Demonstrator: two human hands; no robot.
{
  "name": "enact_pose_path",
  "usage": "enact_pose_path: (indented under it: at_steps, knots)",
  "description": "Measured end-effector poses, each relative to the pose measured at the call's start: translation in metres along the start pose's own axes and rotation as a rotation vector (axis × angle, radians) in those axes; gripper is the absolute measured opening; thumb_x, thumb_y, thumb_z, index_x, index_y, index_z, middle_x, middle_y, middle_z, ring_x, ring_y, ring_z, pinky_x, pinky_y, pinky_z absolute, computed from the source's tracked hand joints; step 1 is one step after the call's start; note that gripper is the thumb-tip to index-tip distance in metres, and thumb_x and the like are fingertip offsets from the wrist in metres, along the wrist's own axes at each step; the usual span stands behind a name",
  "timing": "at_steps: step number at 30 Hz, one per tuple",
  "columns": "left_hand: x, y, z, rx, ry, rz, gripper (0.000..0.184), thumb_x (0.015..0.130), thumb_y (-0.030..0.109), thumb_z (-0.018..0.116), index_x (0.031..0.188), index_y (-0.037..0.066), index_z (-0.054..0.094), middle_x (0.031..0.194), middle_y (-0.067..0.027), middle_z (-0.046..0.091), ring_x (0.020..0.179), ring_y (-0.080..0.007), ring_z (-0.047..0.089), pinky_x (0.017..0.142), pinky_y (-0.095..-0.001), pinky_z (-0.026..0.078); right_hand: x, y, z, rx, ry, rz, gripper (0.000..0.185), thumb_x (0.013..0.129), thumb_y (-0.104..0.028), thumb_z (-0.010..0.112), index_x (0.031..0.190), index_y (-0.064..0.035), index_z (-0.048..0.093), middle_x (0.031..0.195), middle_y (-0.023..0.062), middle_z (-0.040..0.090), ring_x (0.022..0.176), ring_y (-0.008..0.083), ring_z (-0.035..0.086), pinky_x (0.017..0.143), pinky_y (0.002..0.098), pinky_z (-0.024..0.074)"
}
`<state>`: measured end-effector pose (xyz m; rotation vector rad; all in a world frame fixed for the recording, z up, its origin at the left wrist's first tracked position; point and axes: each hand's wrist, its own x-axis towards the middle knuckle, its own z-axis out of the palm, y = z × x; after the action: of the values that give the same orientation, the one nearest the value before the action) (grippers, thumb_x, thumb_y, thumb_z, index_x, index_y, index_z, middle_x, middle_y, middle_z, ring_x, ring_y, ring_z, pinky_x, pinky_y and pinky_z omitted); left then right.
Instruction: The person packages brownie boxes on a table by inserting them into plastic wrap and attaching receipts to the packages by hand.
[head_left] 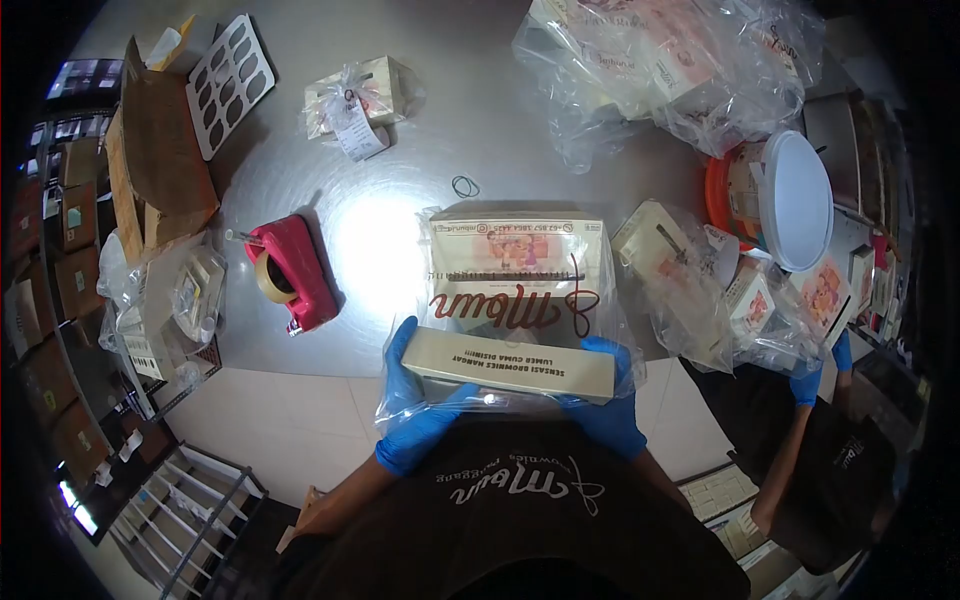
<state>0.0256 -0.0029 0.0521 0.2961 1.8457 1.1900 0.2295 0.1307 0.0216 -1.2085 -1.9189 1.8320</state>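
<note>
Both my hands wear blue gloves. My left hand (415, 400) grips the left end of a long cream box (508, 364) with printed text, through or along a clear plastic bag (620, 310). At the right end of that box, my right hand (610, 400) is closed round the box and bag, its fingers partly hidden. Behind the long box, a larger cream box (515, 225) with a picture sits on the metal table under the same clear plastic, which bears red lettering.
A red tape dispenser (292, 272), green rubber bands (465, 187) and a bagged box with a receipt (355, 105) lie on the table (400, 190). Cardboard (160, 160) stands left; bagged boxes (680, 60) and a white-lidded tub (795, 200) right, near a co-worker's gloved hands (808, 385).
</note>
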Motion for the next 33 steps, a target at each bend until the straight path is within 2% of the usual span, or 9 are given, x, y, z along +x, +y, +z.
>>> enact_pose_path:
  at_steps: [3, 6, 9, 12, 16, 20, 26, 29, 33]
  knots:
    - [-0.003, -0.002, 0.002, -0.164, 0.001, -0.099, 0.095, 0.073, 0.002, 0.077, 0.143, 0.000, 0.013, 0.132, -0.0198, 0.037, 0.122, -0.0260, 0.045, 0.104, -0.0377, 0.040, 0.000, 0.000, 0.001, -0.074, 0.015, -0.028, 0.070, 0.069, -0.009, 0.080, 0.127, -0.0061, 0.041, 0.118, 0.0116, 0.051, 0.108, 0.0196, 0.054, 0.092, 0.0350, 0.0470]
    - [-0.001, -0.016, 0.000, -0.031, 0.005, 0.006, 0.095, 0.074, 0.003, 0.077, 0.143, -0.001, 0.011, 0.133, -0.0193, 0.034, 0.125, -0.0263, 0.041, 0.106, -0.0367, 0.037, 0.001, 0.001, 0.001, -0.070, 0.018, 0.015, 0.071, 0.070, -0.010, 0.080, 0.129, -0.0054, 0.040, 0.119, 0.0122, 0.051, 0.108, 0.0192, 0.054, 0.092, 0.0348, 0.0473]
    - [-0.001, -0.004, 0.002, -0.058, 0.003, 0.006, 0.095, 0.074, 0.004, 0.076, 0.143, -0.002, 0.011, 0.135, -0.0197, 0.032, 0.126, -0.0267, 0.039, 0.107, -0.0368, 0.036, 0.003, -0.003, -0.001, 0.013, 0.005, 0.052, 0.070, 0.073, -0.011, 0.078, 0.130, -0.0040, 0.039, 0.120, 0.0131, 0.052, 0.110, 0.0197, 0.054, 0.093, 0.0346, 0.0474]
    - [0.000, -0.007, -0.001, 0.000, -0.002, 0.028, 0.095, 0.075, 0.005, 0.076, 0.143, -0.002, 0.010, 0.137, -0.0198, 0.029, 0.129, -0.0272, 0.034, 0.110, -0.0375, 0.030, 0.003, 0.002, -0.001, -0.032, 0.005, -0.064, 0.069, 0.075, -0.012, 0.077, 0.132, -0.0026, 0.037, 0.120, 0.0137, 0.052, 0.111, 0.0208, 0.055, 0.094, 0.0348, 0.0472]
    - [-0.002, -0.012, -0.003, 0.022, -0.020, 0.019, 0.093, 0.076, 0.007, 0.075, 0.143, -0.003, 0.011, 0.139, -0.0201, 0.027, 0.132, -0.0273, 0.030, 0.112, -0.0376, 0.025, 0.001, 0.003, -0.002, 0.123, -0.020, 0.006, 0.068, 0.076, -0.011, 0.075, 0.131, -0.0014, 0.038, 0.119, 0.0139, 0.053, 0.110, 0.0211, 0.055, 0.094, 0.0350, 0.0469]
    - [-0.004, -0.013, -0.001, -0.057, -0.019, 0.020, 0.092, 0.077, 0.007, 0.075, 0.143, -0.004, 0.012, 0.139, -0.0201, 0.027, 0.131, -0.0272, 0.031, 0.112, -0.0374, 0.025, 0.001, 0.000, -0.002, 0.188, -0.020, 0.093, 0.066, 0.076, -0.010, 0.074, 0.130, -0.0005, 0.038, 0.118, 0.0142, 0.053, 0.109, 0.0208, 0.055, 0.093, 0.0349, 0.0473]
    - [-0.003, 0.000, 0.000, -0.024, -0.016, 0.053, 0.090, 0.078, 0.007, 0.073, 0.143, -0.005, 0.012, 0.137, -0.0198, 0.029, 0.129, -0.0265, 0.035, 0.110, -0.0368, 0.029, 0.002, 0.005, -0.002, 0.172, -0.008, 0.065, 0.063, 0.076, -0.008, 0.073, 0.129, -0.0020, 0.040, 0.116, 0.0136, 0.054, 0.108, 0.0197, 0.056, 0.092, 0.0342, 0.0473]
    - [0.002, -0.005, 0.000, 0.167, 0.010, 0.116, 0.085, 0.079, 0.006, 0.071, 0.144, 0.000, 0.016, 0.137, -0.0180, 0.033, 0.128, -0.0262, 0.037, 0.109, -0.0363, 0.032, 0.008, -0.008, -0.003, 0.206, 0.012, 0.161, 0.060, 0.077, -0.007, 0.071, 0.129, -0.0036, 0.040, 0.116, 0.0124, 0.054, 0.107, 0.0190, 0.056, 0.092, 0.0339, 0.0470]
    - [0.013, -0.005, 0.003, -0.045, 0.011, 0.108, 0.085, 0.079, 0.006, 0.071, 0.143, -0.002, 0.016, 0.134, -0.0189, 0.035, 0.126, -0.0255, 0.040, 0.107, -0.0363, 0.035, 0.014, -0.012, -0.003, 0.241, 0.030, 0.136, 0.056, 0.079, -0.005, 0.069, 0.128, -0.0042, 0.042, 0.115, 0.0117, 0.055, 0.107, 0.0181, 0.056, 0.092, 0.0335, 0.0467]
